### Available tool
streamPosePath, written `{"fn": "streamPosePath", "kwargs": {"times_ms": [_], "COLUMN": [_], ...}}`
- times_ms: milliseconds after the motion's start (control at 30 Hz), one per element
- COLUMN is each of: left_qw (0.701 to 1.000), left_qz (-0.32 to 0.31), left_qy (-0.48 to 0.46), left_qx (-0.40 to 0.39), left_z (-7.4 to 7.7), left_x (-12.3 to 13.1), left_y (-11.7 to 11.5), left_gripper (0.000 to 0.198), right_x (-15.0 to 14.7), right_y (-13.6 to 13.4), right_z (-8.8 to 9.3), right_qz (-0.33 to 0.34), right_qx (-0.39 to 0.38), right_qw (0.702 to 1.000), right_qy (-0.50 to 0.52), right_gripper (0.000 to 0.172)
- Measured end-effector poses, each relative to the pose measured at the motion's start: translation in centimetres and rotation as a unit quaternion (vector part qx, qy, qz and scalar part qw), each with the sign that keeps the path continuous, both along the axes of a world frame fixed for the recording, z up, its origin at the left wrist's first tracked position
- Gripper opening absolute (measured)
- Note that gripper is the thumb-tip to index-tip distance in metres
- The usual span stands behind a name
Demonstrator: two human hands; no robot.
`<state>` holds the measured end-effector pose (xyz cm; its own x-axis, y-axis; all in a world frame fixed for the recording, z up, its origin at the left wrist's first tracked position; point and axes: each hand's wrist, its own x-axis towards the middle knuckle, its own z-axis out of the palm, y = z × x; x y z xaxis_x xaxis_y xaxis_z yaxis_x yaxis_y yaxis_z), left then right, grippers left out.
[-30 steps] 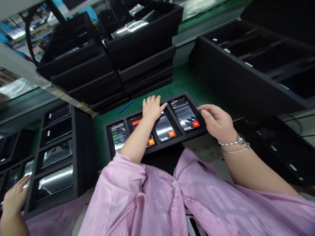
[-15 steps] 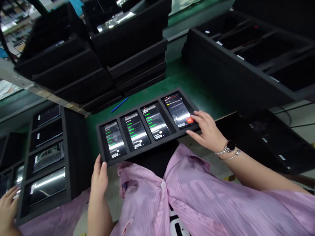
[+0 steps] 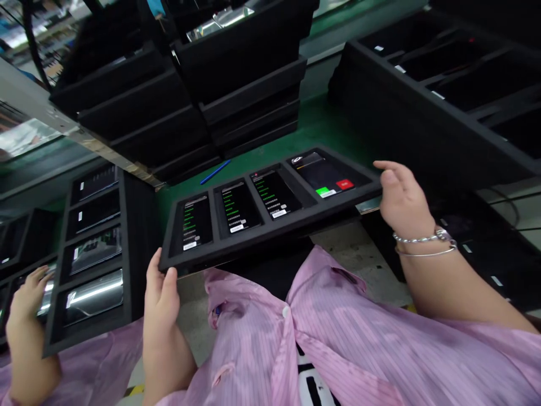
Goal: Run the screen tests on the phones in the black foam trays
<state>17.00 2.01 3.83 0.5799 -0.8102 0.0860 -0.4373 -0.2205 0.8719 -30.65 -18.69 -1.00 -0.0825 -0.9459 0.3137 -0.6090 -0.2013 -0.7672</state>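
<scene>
A black foam tray (image 3: 253,239) with four slots is lifted off the green bench, each slot holding a lit phone. Three phones (image 3: 235,207) show green text lists; the rightmost phone (image 3: 324,172) shows a green and a red button. My left hand (image 3: 163,293) grips the tray's near left corner. My right hand (image 3: 401,197) holds the tray's right end, fingers under the edge. A bracelet and a watch sit on my right wrist.
Stacks of black trays (image 3: 177,101) stand behind on the green mat, with a blue pen (image 3: 215,172) in front. A tray rack (image 3: 95,248) with phones stands at left, where another person's hand (image 3: 25,299) reaches. A large black tray (image 3: 443,96) lies at right.
My left hand left the phone screens and took the tray's left corner. My right hand moved to the right end. The tray has risen off the bench; the screens changed to green lists.
</scene>
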Motion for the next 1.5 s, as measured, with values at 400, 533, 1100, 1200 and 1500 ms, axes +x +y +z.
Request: {"fn": "streamPosePath", "kwargs": {"times_ms": [400,533,1100,1200,1500], "left_qw": [0.971,0.96,0.907,0.904,0.9], "left_qz": [-0.028,-0.057,-0.218,-0.203,-0.176], "left_qy": [-0.221,-0.27,-0.36,-0.376,-0.398], "left_qx": [0.093,0.046,-0.001,0.001,0.006], "left_z": [-2.8,-2.2,-2.3,-2.9,-3.1], "left_x": [-2.2,-2.6,-9.1,-9.3,-9.8], "left_y": [1.2,0.5,-7.0,-7.5,-7.0], "left_gripper": [0.09,0.085,0.051,0.051,0.046], "right_x": [3.5,3.9,4.6,4.8,5.1], "right_y": [5.1,4.8,2.9,2.3,2.7], "right_z": [-1.5,-0.4,0.0,-0.4,-0.6], "right_qz": [0.184,0.2,0.187,0.189,0.177], "right_qx": [-0.084,-0.116,-0.07,-0.063,-0.08], "right_qw": [0.936,0.945,0.968,0.966,0.968], "right_qy": [0.289,0.229,0.155,0.167,0.16], "right_gripper": [0.052,0.052,0.051,0.06,0.08]}}
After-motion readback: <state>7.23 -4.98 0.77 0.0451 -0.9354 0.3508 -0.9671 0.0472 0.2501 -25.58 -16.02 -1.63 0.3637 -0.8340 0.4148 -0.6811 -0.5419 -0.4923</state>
